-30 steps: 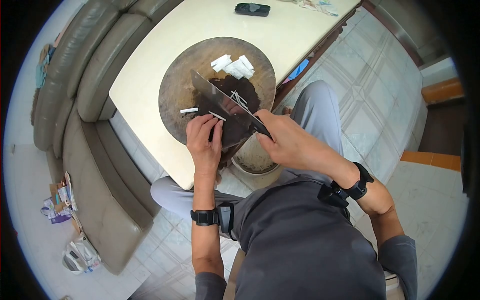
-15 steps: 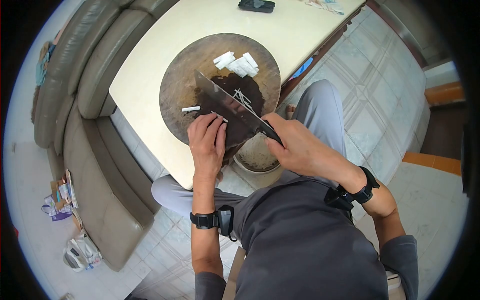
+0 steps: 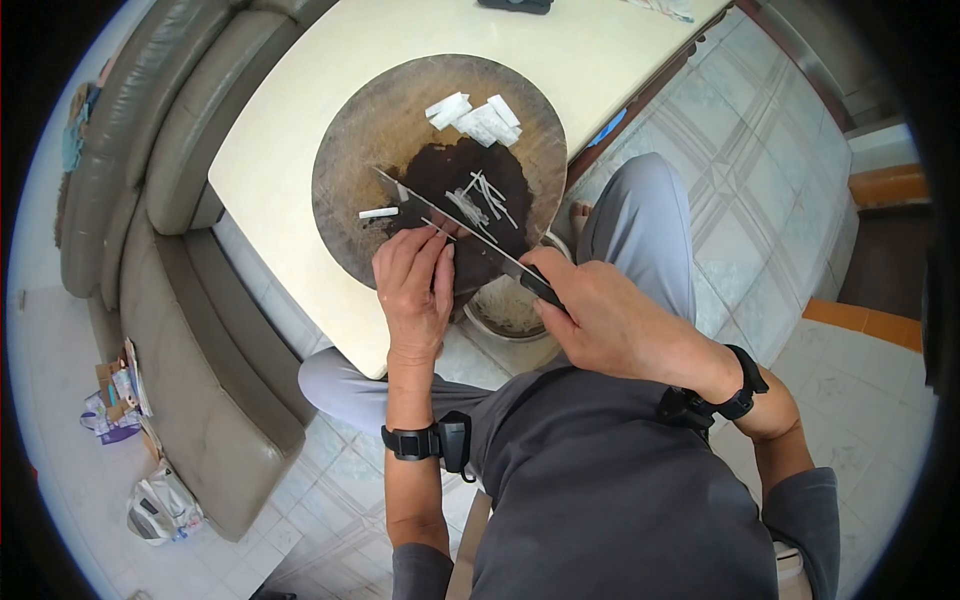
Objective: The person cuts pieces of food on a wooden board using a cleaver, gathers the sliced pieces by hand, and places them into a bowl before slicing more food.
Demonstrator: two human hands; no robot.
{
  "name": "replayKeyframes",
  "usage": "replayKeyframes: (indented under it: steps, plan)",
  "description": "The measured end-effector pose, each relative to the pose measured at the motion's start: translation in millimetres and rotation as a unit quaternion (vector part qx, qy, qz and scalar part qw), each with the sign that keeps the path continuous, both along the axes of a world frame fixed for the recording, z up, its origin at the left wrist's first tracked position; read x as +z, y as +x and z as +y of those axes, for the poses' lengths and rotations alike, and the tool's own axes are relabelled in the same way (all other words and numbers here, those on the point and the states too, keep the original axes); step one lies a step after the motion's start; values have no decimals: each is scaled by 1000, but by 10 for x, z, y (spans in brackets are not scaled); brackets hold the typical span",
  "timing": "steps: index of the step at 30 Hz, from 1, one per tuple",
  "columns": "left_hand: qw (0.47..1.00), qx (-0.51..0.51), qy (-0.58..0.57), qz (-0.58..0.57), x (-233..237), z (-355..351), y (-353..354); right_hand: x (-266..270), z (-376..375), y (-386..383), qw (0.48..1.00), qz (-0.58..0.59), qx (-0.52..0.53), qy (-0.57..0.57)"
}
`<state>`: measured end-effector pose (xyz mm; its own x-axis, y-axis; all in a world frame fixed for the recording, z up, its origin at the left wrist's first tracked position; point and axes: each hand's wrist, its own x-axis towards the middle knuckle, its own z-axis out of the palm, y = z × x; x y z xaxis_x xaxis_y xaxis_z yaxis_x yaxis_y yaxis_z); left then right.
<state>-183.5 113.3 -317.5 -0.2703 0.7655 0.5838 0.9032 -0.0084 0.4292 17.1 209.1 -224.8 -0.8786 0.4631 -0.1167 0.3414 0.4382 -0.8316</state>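
My right hand [image 3: 610,310] grips the black handle of a kitchen knife [image 3: 541,288]; its blade slants up-left across a round wooden chopping board [image 3: 350,160]. My left hand [image 3: 412,285] rests on the near-left of the board, its bent fingertips close beside the blade. They press on a white vegetable piece, mostly hidden under the fingers and blade. To the right of the blade lie thin white strips [image 3: 482,200] on the dark wet patch. One white stick [image 3: 378,213] lies left of the blade. Several white vegetable slabs [image 3: 487,122] sit at the far side.
The board stands at the near corner of a cream table [image 3: 270,180]. Below its near edge is a bowl with pale shreds [image 3: 508,303]. A black pouch [image 3: 515,5] lies at the table's far end. A grey sofa [image 3: 200,400] stands to the left.
The knife blade has tipped more upright and dropped beside my left fingertips. More thin strips show to the right of the blade. My left hand has barely moved.
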Motion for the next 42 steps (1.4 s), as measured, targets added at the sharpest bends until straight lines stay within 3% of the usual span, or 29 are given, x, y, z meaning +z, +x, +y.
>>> replayKeyframes:
  steps: [11,20,29,32,34,38,42]
  plan:
    - [1000,-8,-2,7,4,-2,-29,3,-85,-14,995,-69,32,60]
    - [1000,-6,-4,2,2,-12,-33,-212,-100,-338,989,-20,44,141]
    - [1000,-9,4,-13,-64,-9,-39,-303,30,-245,997,11,-50,64]
    - [1000,3,4,-17,-37,-19,-12,-192,129,-182,998,28,-53,-30]
    - [996,23,22,-87,-14,-22,-7,-190,158,-148,992,63,-88,-65]
    - [997,36,33,-60,54,-33,-159,-123,215,-82,984,76,-105,-126]
    - [993,102,-52,12,242,33,-340,-171,148,-73,987,95,-60,-115]
